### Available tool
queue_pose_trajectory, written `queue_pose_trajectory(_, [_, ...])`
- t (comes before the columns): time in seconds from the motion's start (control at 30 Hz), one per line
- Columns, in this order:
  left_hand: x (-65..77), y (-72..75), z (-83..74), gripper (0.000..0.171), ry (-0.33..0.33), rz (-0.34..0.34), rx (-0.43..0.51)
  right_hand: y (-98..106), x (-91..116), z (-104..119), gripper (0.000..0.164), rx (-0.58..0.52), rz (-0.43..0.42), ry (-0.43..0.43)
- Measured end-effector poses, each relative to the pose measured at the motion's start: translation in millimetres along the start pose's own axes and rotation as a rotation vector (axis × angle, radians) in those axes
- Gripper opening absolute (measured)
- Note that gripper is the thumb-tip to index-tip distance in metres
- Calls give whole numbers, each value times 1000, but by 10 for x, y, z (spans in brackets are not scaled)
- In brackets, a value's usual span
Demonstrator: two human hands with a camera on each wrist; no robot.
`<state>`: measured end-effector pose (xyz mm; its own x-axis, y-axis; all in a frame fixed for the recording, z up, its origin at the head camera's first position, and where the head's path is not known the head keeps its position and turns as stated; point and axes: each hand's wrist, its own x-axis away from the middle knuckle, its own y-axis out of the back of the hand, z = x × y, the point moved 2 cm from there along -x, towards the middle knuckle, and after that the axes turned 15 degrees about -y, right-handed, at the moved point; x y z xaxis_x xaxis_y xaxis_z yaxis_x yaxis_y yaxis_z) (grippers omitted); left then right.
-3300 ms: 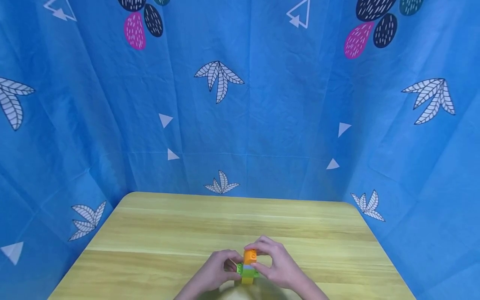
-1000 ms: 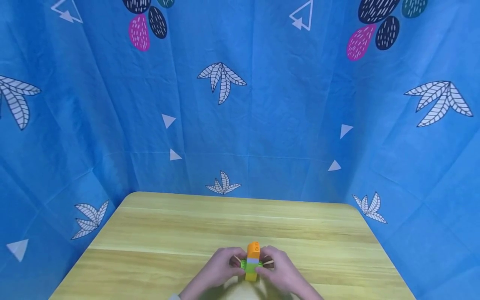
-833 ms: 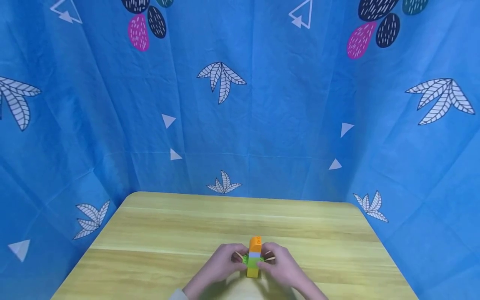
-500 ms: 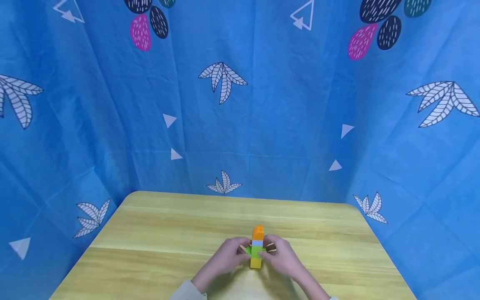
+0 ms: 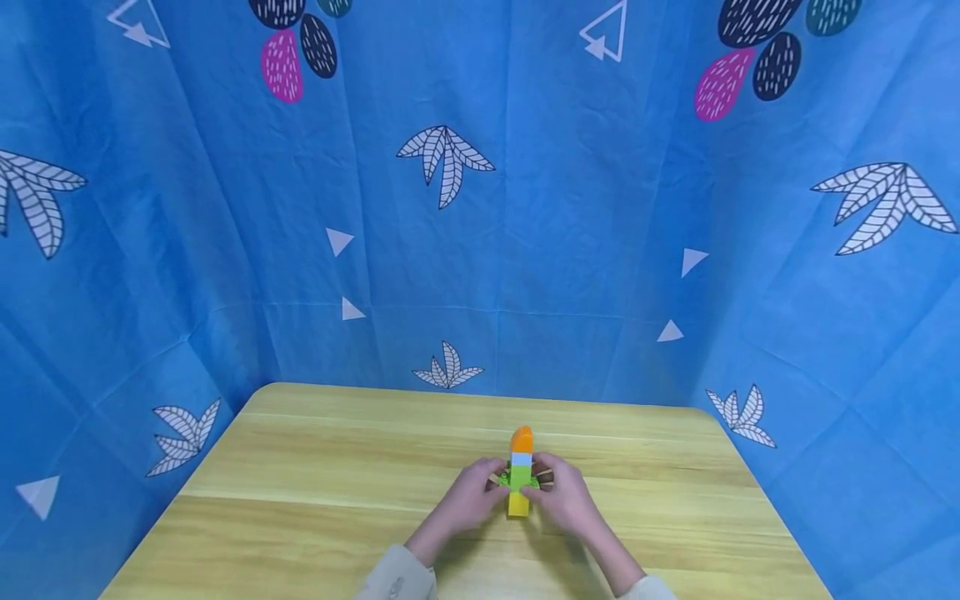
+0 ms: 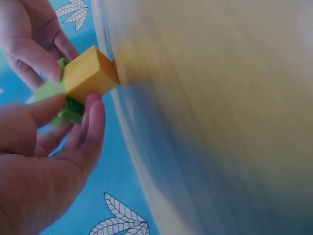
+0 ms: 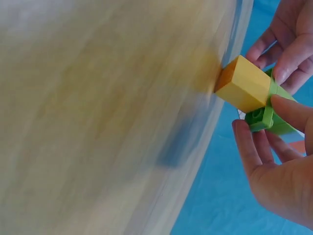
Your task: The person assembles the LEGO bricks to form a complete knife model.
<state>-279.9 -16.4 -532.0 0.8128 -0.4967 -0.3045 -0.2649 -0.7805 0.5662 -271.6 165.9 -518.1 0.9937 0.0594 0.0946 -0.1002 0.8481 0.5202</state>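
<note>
A tower of toy building bricks (image 5: 520,477) stands upright between my two hands. An orange brick (image 5: 522,440) with a rounded top caps it. Beneath come a light blue layer (image 5: 521,459), a green one, and a yellow brick (image 6: 88,73) at the bottom, close over the table. Green bricks stick out at both sides like wings. My left hand (image 5: 474,493) pinches the green part from the left, thumb on the near face. From the right, my right hand (image 5: 567,493) grips the same green part, its thumb (image 7: 288,110) just beside the yellow brick.
A light wood-grain table (image 5: 337,467) spreads around the hands. Blue patterned cloth (image 5: 570,208) hangs behind it and along both sides. Shadows of the hands and bricks fall on the tabletop.
Earlier my right hand held the orange brick at the tower's top; it then came down to the green side. Since then both hands have moved the tower away from me and slightly right.
</note>
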Motion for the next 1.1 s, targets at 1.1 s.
queue_pose_trajectory(1.1, [-255,-150,68,62,53,-73,-69,-106,-238,-54,80,74,-89,-27])
